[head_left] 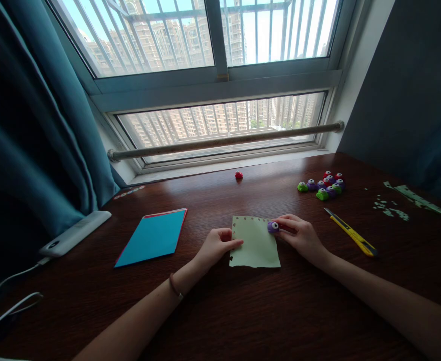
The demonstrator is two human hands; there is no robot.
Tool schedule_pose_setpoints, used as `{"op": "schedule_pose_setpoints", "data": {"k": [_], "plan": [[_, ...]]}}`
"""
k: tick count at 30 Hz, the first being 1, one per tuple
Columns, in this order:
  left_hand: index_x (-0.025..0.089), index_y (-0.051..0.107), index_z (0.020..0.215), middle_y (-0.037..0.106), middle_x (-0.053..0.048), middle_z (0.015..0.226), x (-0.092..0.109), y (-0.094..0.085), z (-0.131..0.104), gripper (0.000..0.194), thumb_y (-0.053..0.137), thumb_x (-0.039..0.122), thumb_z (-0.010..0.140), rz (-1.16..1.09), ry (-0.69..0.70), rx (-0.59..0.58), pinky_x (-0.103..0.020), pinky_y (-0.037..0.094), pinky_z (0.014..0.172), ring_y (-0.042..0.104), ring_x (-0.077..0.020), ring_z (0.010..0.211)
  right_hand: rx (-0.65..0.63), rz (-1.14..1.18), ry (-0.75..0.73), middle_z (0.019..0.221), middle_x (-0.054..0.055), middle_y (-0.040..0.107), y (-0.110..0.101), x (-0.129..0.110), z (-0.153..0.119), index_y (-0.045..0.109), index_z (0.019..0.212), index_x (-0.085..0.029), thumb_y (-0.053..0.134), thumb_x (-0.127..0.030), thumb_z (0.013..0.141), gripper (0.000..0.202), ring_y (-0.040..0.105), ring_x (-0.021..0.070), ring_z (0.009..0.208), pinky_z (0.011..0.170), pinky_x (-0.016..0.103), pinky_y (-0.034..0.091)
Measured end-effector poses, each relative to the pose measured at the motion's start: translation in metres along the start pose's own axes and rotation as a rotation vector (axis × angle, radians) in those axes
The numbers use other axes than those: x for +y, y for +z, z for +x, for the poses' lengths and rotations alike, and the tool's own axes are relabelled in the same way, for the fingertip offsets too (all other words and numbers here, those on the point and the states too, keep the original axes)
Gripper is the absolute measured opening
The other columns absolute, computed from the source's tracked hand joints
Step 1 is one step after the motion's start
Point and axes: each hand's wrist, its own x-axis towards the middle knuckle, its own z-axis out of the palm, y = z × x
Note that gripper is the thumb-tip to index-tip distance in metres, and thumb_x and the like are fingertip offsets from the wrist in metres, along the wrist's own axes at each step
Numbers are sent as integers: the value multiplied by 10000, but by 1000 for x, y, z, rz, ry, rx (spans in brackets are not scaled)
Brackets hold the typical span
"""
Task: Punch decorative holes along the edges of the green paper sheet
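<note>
Fingers of the right hand (pixel 299 234) pinch a small purple paper punch (pixel 273 226) at the top right corner of a pale green paper sheet (pixel 256 243), which lies flat on the dark wooden counter (pixel 243 311). The left hand (pixel 216 245) grips the sheet's left edge, thumb on top. A row of punched holes runs along the sheet's top edge. Right of it lie a yellow utility knife (pixel 351 233) and a cluster of coloured punches (pixel 323 185); blue card (pixel 152 235) rests to the left.
</note>
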Motion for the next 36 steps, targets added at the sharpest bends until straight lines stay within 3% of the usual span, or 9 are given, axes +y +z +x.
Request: {"op": "schedule_pose_setpoints", "data": {"k": [7,11,15,21,26,31,36], "plan": [[137,660,722,630,-24,666,-2,-2,-1,305,689,420,613,230,109,-57,-241,397,525,539,-159,571,-62,-116,-7,932,25,597,-2,-1,1,662,978,-256,609,-234,749,236,570,189,863,797,289,465],[157,625,625,571,5,571,-4,-4,-3,316,656,471,644,564,240,-23,-231,320,497,485,-143,525,-97,-123,-16,936,23,600,-2,2,2,655,993,-253,612,-233,750,248,567,188,872,806,292,454],[176,527,543,553,-3,551,-5,-1,-5,420,629,571,642,930,338,47,-256,296,564,480,-156,533,-116,-116,-32,950,30,598,-2,4,2,643,1017,-236,605,-227,754,266,566,188,885,816,290,451],[184,523,694,601,-59,633,0,3,-11,575,518,749,587,1172,252,145,-274,274,529,547,-238,580,-130,-132,-39,961,41,590,-2,3,2,636,1020,-217,595,-219,761,261,559,187,897,829,297,446],[93,471,1003,588,-64,606,2,5,-14,733,432,742,664,1356,166,284,-304,327,527,566,-285,598,-130,-92,-21,992,57,581,0,5,1,601,1064,-201,618,-248,742,326,556,198,919,846,323,448],[81,411,1081,561,-82,754,4,6,-16,582,388,596,810,1348,413,411,-343,402,649,546,-247,695,35,99,110,1012,86,589,-1,3,12,565,1037,-153,531,-311,807,281,575,186,899,784,307,482],[137,419,1038,530,-95,936,25,10,-14,274,447,351,869,1147,755,416,-376,411,801,503,-235,896,110,-131,-13,945,73,606,7,-11,48,584,959,-145,438,-227,857,196,563,168,859,763,280,448]]}}
